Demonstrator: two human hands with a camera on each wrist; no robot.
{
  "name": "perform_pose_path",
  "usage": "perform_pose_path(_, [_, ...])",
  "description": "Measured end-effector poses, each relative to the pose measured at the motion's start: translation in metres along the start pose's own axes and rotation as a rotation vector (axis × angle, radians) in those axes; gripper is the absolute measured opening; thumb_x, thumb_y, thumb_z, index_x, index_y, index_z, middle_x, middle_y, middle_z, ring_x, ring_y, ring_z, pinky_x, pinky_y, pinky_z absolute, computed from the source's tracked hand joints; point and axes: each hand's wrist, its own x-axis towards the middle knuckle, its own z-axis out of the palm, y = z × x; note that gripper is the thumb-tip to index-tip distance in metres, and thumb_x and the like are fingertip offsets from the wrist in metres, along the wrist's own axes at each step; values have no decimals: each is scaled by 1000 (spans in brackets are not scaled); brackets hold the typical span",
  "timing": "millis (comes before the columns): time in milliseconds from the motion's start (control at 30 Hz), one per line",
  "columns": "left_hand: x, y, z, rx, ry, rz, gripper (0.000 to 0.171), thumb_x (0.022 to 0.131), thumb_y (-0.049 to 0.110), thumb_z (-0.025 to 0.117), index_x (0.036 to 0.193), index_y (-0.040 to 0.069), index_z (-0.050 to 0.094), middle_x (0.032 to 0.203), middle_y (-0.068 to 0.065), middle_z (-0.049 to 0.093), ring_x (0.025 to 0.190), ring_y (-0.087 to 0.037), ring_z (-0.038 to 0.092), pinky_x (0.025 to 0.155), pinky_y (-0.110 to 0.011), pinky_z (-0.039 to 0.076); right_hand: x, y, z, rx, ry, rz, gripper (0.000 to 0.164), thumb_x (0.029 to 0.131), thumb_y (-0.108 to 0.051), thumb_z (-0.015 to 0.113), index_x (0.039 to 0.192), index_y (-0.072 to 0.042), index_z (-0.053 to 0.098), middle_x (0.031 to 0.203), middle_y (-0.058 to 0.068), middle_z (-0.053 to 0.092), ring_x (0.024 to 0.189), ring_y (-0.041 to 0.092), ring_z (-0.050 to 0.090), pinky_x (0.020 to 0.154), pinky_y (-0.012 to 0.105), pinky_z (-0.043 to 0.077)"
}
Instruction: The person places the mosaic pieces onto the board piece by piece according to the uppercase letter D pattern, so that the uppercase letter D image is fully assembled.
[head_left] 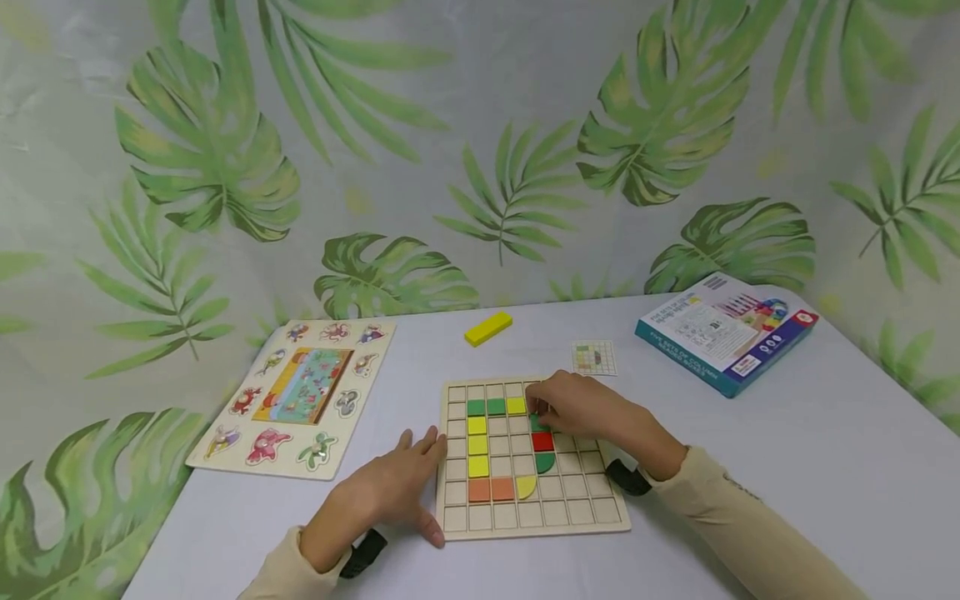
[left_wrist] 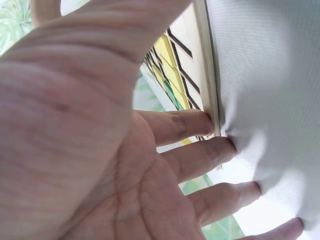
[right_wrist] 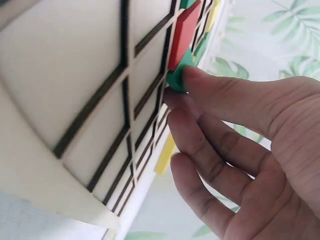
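Note:
A square wooden grid board (head_left: 573, 515) lies flat on the table. My left hand (head_left: 393, 482), fingers spread, touches its left edge; in the left wrist view several fingertips rest on the cloth beside that edge. My right hand (head_left: 577, 404) is over the board's upper middle, pinching a green piece (right_wrist: 176, 79) between thumb and fingers, right against a red square (head_left: 542, 442). Below the red square sits a green rounded piece (head_left: 545, 462). Yellow squares (head_left: 477, 445), green squares (head_left: 496, 407), orange squares (head_left: 502, 489) and a yellow rounded piece (head_left: 527, 487) fill other cells.
A small pattern card (head_left: 595, 357) lies behind the board, with a yellow block (head_left: 488, 329) farther left. An animal picture puzzle board (head_left: 258, 408) lies at the left. At the back right is a flat box (head_left: 723, 333). A leaf-print curtain (head_left: 517, 167) hangs behind the table.

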Motion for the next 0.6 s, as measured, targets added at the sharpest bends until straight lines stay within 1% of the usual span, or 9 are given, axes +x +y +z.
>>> perform_pose_path(167, [0, 0, 0, 3, 2, 0, 128, 54, 53, 92, 155, 2, 32, 163, -20, 26, 146, -52, 25, 106, -67, 39, -1, -4, -2, -22, -27, 45, 8, 88, -7, 76, 95, -11, 75, 90, -2, 72, 79, 11, 63, 72, 30, 55])
perform_pose_path(267, [0, 0, 0, 1, 3, 2, 127, 54, 52, 92, 154, 2, 32, 163, -21, 27, 146, -53, 25, 106, -67, 39, -1, -6, -1, -27, -38, 59, 11, 87, -7, 76, 98, -10, 77, 95, 0, 73, 85, 13, 65, 76, 33, 56])
perform_pose_path(600, [-3, -3, 2, -22, 4, 8, 126, 56, 52, 92, 154, 2, 32, 163, -21, 27, 146, -52, 25, 105, -67, 39, 2, -5, 1, -16, -57, 51, 17, 88, -7, 76, 104, -10, 74, 89, -1, 71, 79, 12, 61, 73, 31, 54])
